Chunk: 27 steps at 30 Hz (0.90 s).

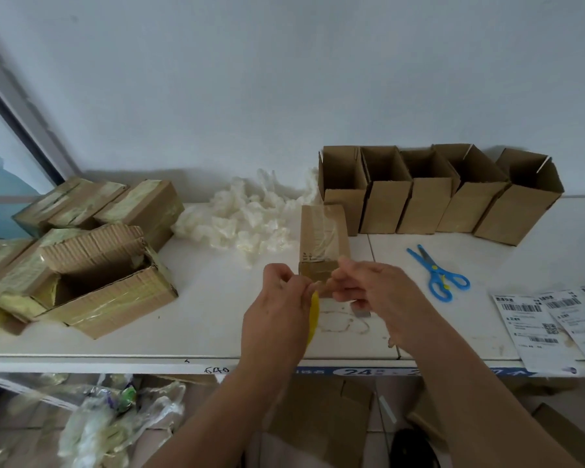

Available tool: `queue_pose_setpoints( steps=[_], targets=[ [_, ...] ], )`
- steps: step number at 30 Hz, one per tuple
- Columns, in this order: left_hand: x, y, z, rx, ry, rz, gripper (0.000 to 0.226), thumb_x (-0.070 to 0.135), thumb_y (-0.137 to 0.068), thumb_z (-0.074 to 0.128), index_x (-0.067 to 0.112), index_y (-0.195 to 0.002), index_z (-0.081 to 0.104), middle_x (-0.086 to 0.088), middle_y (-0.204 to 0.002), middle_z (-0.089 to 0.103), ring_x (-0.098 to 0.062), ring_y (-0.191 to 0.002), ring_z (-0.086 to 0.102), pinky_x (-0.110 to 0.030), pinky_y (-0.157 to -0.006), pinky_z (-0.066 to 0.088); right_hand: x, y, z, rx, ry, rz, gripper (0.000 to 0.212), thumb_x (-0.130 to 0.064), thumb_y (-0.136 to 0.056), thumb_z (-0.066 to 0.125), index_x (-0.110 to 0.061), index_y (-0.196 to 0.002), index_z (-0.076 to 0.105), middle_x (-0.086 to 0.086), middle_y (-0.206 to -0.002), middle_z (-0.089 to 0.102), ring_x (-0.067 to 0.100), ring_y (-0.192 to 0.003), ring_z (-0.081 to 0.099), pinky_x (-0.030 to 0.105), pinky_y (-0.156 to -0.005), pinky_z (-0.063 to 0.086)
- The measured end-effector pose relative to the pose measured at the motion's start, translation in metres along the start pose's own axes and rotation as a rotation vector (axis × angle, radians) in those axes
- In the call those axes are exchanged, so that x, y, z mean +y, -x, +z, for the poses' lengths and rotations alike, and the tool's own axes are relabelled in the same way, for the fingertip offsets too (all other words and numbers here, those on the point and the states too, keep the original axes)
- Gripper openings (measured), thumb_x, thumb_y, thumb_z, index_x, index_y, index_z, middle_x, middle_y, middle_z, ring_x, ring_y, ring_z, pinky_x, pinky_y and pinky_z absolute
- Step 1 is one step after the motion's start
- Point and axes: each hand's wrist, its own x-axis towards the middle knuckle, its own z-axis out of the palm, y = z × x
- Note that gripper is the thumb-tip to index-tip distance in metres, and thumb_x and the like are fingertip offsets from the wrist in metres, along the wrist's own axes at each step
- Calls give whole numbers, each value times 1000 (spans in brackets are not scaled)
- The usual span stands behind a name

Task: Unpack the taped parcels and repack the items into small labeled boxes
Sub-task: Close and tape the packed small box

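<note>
I saw both hands meet over the middle of the table (217, 332), close to its front edge. The left hand (279, 312) had its fingers curled, pinching something small against the right hand (368, 292), whose fingers were curled and pinching too; what they held between them I could not make out, though a yellow thing (314, 315) showed just under the left hand. Right behind the fingertips lay a small taped box (323, 238), flat on the table. Along the back edge toward the right stood a row of five open boxes (429, 194), side by side and touching. A heap of white plastic wrap (244, 217) lay at the back near the middle. The taped parcels (81, 238) were piled at the left end, one torn open. Blue scissors (436, 273) lay right of the hands, and printed labels (551, 322) sat at the front right corner.
</note>
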Motion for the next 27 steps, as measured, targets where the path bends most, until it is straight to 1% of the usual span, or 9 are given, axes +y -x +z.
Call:
queue_pose_setpoints(
  steps=[3,7,10,12,14,16,20,23,27],
  targets=[
    [-27,-8,7,-36,-219,13,22,31,-98,54,15,-92,68,-1,-106,50,-15,-58,51,-24,-49,38,-4,-7,-8,81,123,-84,29,-42,-93,58,-18,-87,71,-3,-81,75,10,-69,67,26,-69,50],
    [-54,-20,26,-90,-364,20,20,25,-93,63,10,-80,66,-6,-94,53,-22,-53,52,-27,-41,31,2,-19,-5,215,329,-210,23,-46,-91,60,-25,-84,66,-7,-80,67,5,-73,60,17,-63,40],
    [-61,-31,35,-54,-426,67,18,23,-86,71,11,-74,65,-7,-86,58,-23,-50,50,-25,-41,23,9,-33,-3,304,486,-285,17,-48,-88,63,-32,-95,60,-12,-96,59,2,-87,55,17,-70,41],
    [-65,-42,41,-13,-416,87,20,24,-92,63,10,-79,67,-9,-89,62,-28,-64,58,-30,-47,34,15,-43,-5,301,552,-323,34,-51,-86,64,-35,-115,57,-10,-120,51,6,-108,51,28,-90,47],
    [-63,-57,42,39,-198,-1,26,26,-100,48,9,-93,66,-9,-102,63,-33,-88,58,-39,-69,46,17,-51,-8,232,604,-342,54,-51,-85,66,-38,-135,47,-10,-141,39,11,-129,39,39,-106,40],
    [-49,-75,31,33,194,-199,30,30,-104,39,14,-109,63,-1,-113,60,-24,-103,53,-34,-86,41,19,-56,-11,141,627,-334,68,-50,-85,67,-41,-145,36,-11,-153,28,12,-139,29,42,-113,34],
    [-27,-98,37,-97,735,-567,46,50,-102,35,26,-139,50,11,-131,55,-10,-120,51,-31,-104,39,24,-67,-14,49,617,-289,89,-54,-79,72,-47,-149,19,-12,-155,25,11,-134,39,41,-110,38],
    [-16,-101,59,-310,907,-676,59,62,-96,37,27,-143,45,4,-135,56,-17,-122,54,-41,-106,44,30,-76,-14,35,650,-275,99,-53,-77,75,-44,-152,12,-9,-149,34,12,-120,50,38,-105,43],
    [-10,-102,68,-364,1067,-765,36,48,-101,42,24,-120,61,0,-118,67,-17,-107,65,-40,-97,52,39,-87,-15,47,587,-260,110,-48,-73,81,-41,-153,6,-8,-147,41,14,-123,51,38,-106,43]
  ],
)
